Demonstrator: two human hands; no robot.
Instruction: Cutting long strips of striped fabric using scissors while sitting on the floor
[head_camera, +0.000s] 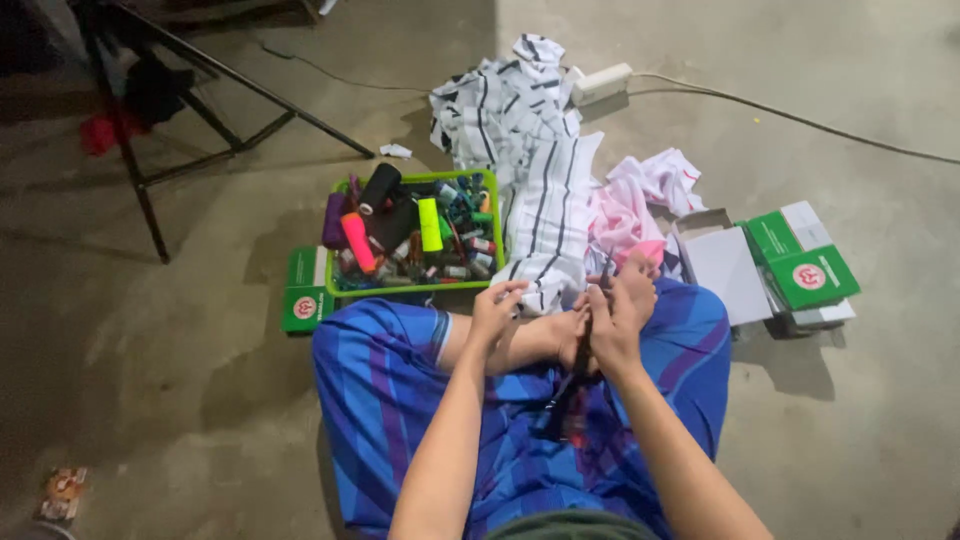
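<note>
Bare concrete floor (880, 420) fills pretty much the whole view, dim and stained, with a person sitting cross-legged on it in blue striped clothes. Left hand (497, 305) is pinching the near end of a white cloth with dark stripes (545, 215), fingers closed on the edge of it. That cloth runs away from the lap toward the far side of the floor, where it bunches into a crumpled heap. Right hand (613, 318) is curled shut around a dark thin tool (580, 365), which hangs down between the knees. Honestly can't make out what the tool is, too dark and partly lost against the blue fabric. A bare foot sits right between the two hands, so the fingertips are half hidden.

Just left of the cloth there's a green basket (415, 289) crammed with thread spools, black, pink, orange, neon yellow; the small stuff at the bottom is a blur. A green box (305, 290) lies touching the basket's left side. Pink and white fabric (640, 200) is piled on the right of the striped cloth, and beyond it more green and white boxes (795, 265) are stacked, one open. A white power strip (600, 83) with its cable sits near the far edge. Dark metal legs (190, 90) of something stand at the far left corner, top cut off.
</note>
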